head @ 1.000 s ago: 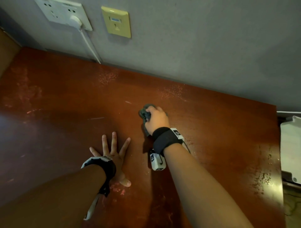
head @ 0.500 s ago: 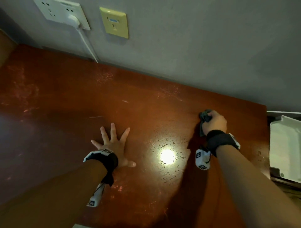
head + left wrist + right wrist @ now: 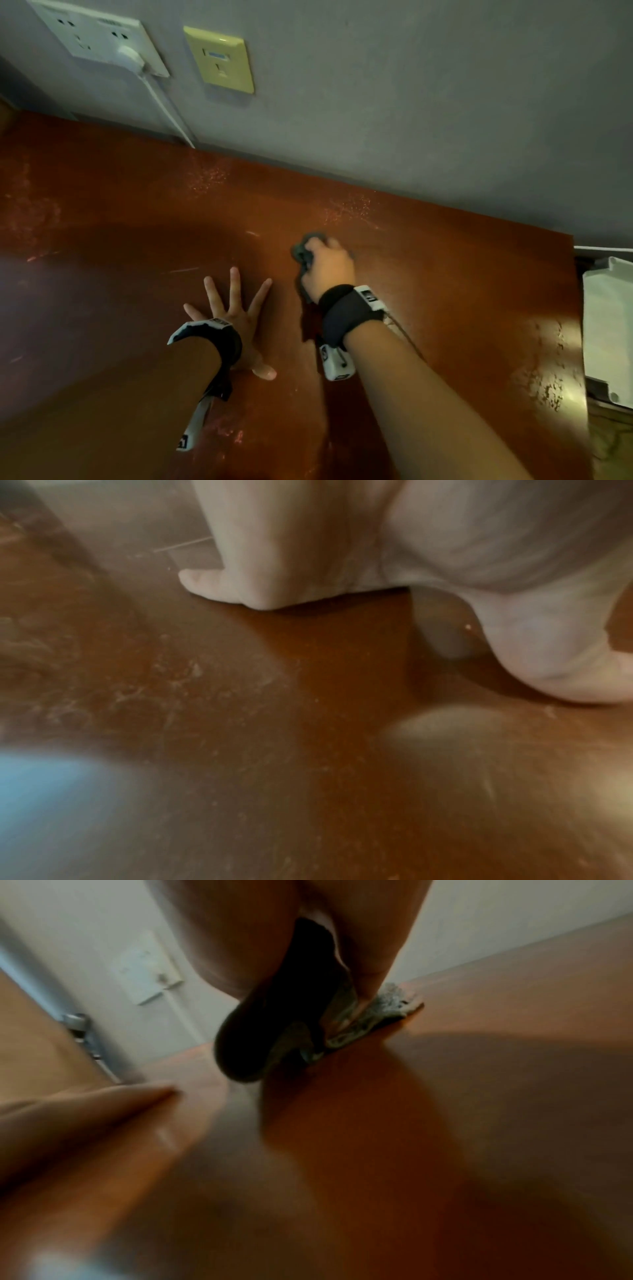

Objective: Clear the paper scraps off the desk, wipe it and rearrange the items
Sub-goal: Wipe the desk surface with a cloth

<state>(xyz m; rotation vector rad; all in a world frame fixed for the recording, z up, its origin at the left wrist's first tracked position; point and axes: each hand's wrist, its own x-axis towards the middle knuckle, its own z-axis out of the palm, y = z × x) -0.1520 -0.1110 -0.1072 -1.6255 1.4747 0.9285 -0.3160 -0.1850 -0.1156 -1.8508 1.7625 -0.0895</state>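
While half a second ago you had the crumpled grey cloth (image 3: 303, 253) out near the right end of the reddish-brown desk (image 3: 445, 291), you now hold it back at the middle, your right hand (image 3: 329, 267) clenched around the wad and pressing it onto the glossy, scuffed top. Your left hand (image 3: 233, 318) stays where it was, just beside the cloth, flat on the wood with five fingers spread and gripping nothing. Beyond them the grey wall (image 3: 411, 102) carries one white socket (image 3: 99, 41) with one plug (image 3: 130, 56) in it and one yellowed plate (image 3: 221, 60), and one white plastic container (image 3: 606, 325) sits past the desk's right edge.
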